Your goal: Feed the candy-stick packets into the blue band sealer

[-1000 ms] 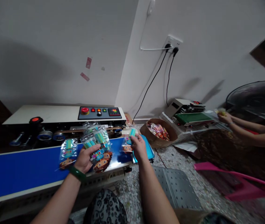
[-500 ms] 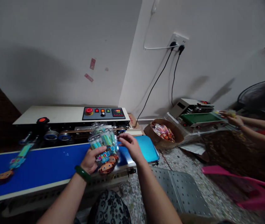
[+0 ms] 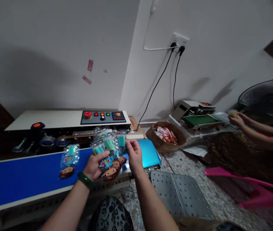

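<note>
My left hand (image 3: 93, 165) grips a fanned stack of clear toy packets (image 3: 105, 150) with teal sticks and cartoon heads, held above the blue conveyor belt (image 3: 25, 175) of a band sealing machine (image 3: 61, 120). My right hand (image 3: 133, 154) pinches one packet (image 3: 121, 144) at the right side of the stack. One more packet (image 3: 69, 159) lies flat on the belt, just left of my left hand.
A brown bowl of wrapped candies (image 3: 165, 134) stands right of the machine. Beyond it is a smaller sealer with a green belt (image 3: 197, 117), where another person's hands (image 3: 237, 120) work. A perforated metal plate (image 3: 181, 194) and a pink plastic piece (image 3: 247, 189) lie on the floor.
A packet that lay on the belt has ridden away to the left and a new one now lies beside my left hand. My right hand has taken hold of another packet from the stack.
</note>
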Demonstrator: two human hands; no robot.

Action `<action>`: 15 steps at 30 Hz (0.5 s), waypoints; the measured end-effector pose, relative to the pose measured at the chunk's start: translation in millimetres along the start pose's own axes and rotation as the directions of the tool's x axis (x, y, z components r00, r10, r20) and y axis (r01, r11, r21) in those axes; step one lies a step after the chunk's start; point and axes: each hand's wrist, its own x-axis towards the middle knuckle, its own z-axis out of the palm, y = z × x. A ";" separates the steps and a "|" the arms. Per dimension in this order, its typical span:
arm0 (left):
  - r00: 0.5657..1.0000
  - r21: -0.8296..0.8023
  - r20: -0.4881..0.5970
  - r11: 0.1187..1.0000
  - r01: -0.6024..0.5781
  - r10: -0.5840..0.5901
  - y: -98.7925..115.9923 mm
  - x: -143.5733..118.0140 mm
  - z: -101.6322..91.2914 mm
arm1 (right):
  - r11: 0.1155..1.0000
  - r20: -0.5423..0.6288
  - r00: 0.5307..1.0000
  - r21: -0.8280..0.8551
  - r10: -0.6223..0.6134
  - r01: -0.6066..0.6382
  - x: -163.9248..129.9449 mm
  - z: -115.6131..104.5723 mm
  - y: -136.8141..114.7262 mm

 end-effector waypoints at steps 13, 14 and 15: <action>0.990 -0.029 -0.139 0.999 -0.020 0.016 13.3 -2.0 -1.9 | 0.923 -0.127 0.916 -0.002 0.381 -0.385 33.0 -51.3 15.7; 0.990 -0.030 -0.141 0.999 -0.016 0.012 14.2 -2.2 -3.3 | 0.904 -0.099 0.903 -0.043 0.419 -0.424 36.9 -53.7 18.9; 0.991 -0.031 -0.136 0.999 -0.014 0.010 14.5 -2.2 -4.7 | 0.894 -0.067 0.897 -0.078 0.438 -0.442 40.4 -54.0 22.3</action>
